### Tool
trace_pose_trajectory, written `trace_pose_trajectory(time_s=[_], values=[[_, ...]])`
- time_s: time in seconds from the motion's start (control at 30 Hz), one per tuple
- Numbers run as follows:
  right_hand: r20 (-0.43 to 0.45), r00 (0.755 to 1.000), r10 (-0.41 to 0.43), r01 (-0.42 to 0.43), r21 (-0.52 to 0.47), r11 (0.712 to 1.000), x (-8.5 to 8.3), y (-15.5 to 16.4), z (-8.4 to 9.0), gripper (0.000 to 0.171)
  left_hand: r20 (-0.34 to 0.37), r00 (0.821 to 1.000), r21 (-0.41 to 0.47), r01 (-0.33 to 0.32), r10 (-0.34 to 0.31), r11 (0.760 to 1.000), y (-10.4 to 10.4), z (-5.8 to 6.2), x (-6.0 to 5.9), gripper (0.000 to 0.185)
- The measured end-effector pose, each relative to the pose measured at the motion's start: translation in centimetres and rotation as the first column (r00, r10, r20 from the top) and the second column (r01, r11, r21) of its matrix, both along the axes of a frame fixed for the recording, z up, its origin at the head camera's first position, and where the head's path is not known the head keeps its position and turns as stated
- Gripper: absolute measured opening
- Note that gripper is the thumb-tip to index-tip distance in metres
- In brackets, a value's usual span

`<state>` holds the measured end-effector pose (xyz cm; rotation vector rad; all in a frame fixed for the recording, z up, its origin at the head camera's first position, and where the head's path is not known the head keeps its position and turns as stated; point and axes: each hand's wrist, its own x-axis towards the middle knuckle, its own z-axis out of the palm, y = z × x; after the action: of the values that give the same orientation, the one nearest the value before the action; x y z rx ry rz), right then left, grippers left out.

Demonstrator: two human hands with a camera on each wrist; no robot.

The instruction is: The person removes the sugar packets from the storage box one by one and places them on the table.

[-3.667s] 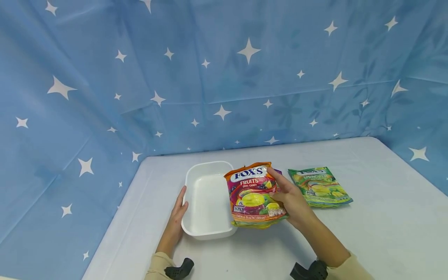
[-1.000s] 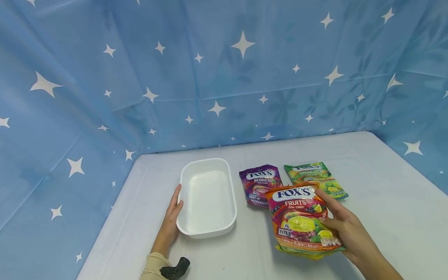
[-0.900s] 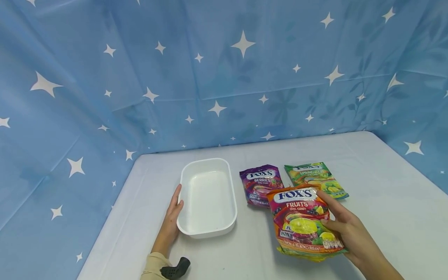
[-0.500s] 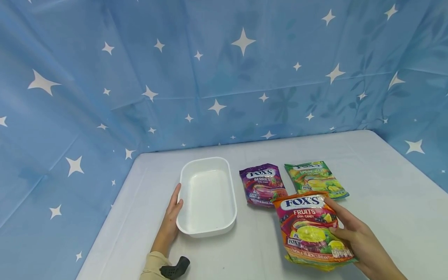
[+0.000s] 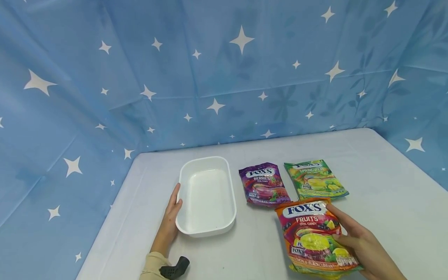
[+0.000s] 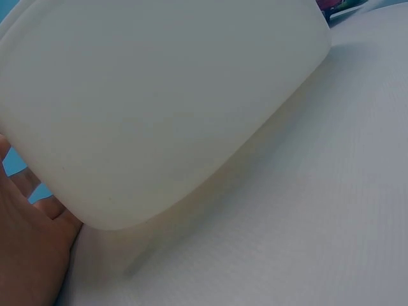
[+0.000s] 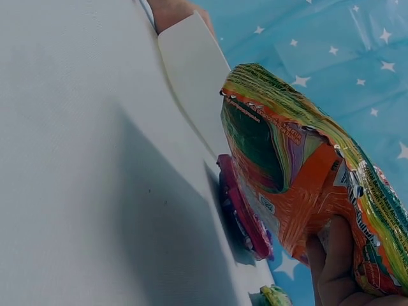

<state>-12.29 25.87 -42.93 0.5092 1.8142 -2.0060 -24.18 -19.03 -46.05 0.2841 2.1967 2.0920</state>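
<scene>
My right hand (image 5: 360, 245) grips an orange Fox's Fruits candy bag (image 5: 313, 237) by its right edge, low over the table at the front right. From the right wrist view the same bag (image 7: 299, 172) hangs clear of the tabletop, with my fingers (image 7: 335, 268) under it. My left hand (image 5: 171, 221) rests flat against the left wall of an empty white tray (image 5: 206, 196), and the tray's outer wall (image 6: 159, 102) fills the left wrist view. A purple Fox's Berries bag (image 5: 264, 184) and a green Fox's Spring Tea bag (image 5: 315, 179) lie flat to the right of the tray.
The white table (image 5: 385, 194) is walled by a blue star-printed cloth (image 5: 224, 77) at the back and on both sides. Bare tabletop stretches to the right of the bags and in front of the tray.
My right hand has carried the orange bag from over the tray's right edge towards the front right, uncovering the purple bag. The left hand and the tray have not moved.
</scene>
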Motion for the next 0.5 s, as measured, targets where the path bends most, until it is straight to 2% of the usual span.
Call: trace_pose_trajectory(time_s=[0.2, 0.5], values=[[0.037, 0.999, -0.023, 0.024, -0.034, 0.999, 0.32, -0.33, 0.29, 0.070, 0.003, 1.000, 0.005, 0.004, -0.004, 1.000, -0.06, 0.00, -0.01, 0.052], [0.039, 0.999, 0.013, -0.013, 0.018, 1.000, 0.57, -0.11, -0.01, 0.067, -0.001, 1.000, 0.009, 0.007, -0.007, 1.000, 0.01, -0.01, -0.10, 0.052]])
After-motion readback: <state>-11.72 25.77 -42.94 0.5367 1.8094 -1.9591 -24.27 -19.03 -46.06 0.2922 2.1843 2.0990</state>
